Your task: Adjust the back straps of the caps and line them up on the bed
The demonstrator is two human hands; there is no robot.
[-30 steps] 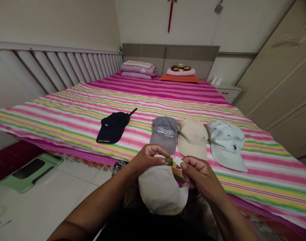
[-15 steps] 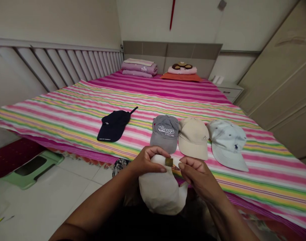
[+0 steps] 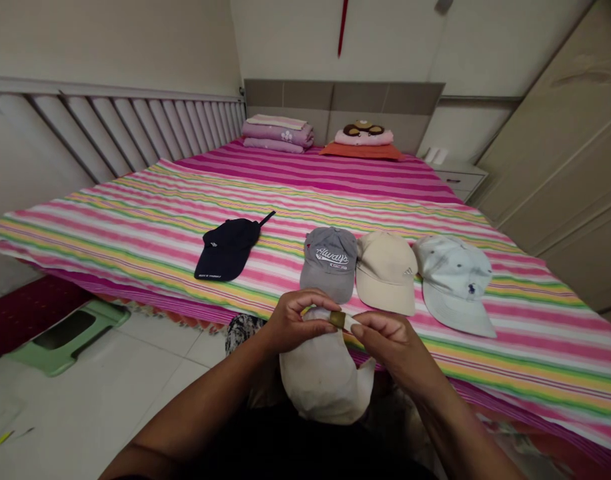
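Observation:
A white cap [image 3: 325, 380] hangs below my hands near my lap, its back strap turned up toward me. My left hand [image 3: 301, 320] pinches the strap beside a brass-coloured buckle [image 3: 337, 319]. On the buckle's other side, my right hand [image 3: 385, 339] grips the white strap end [image 3: 350, 324] between thumb and fingers. Just beyond my hands, a grey cap [image 3: 329, 263] with white lettering, a beige cap [image 3: 385, 272] and a pale blue cap [image 3: 455, 283] lie in a row on the bed. Farther left rests a navy cap [image 3: 230, 248], its strap sticking out.
The bed has a striped sheet [image 3: 150, 213]. Folded purple bedding [image 3: 278, 135] and an orange pillow [image 3: 360, 152] lie by the headboard [image 3: 305, 97]. A green stool [image 3: 60, 340] stands on the floor at left. A nightstand [image 3: 460, 180] is at the far right.
My right hand has moved slightly left, closer to the buckle. The strap end now lies straighter out of the buckle, and the buckle has tilted a little.

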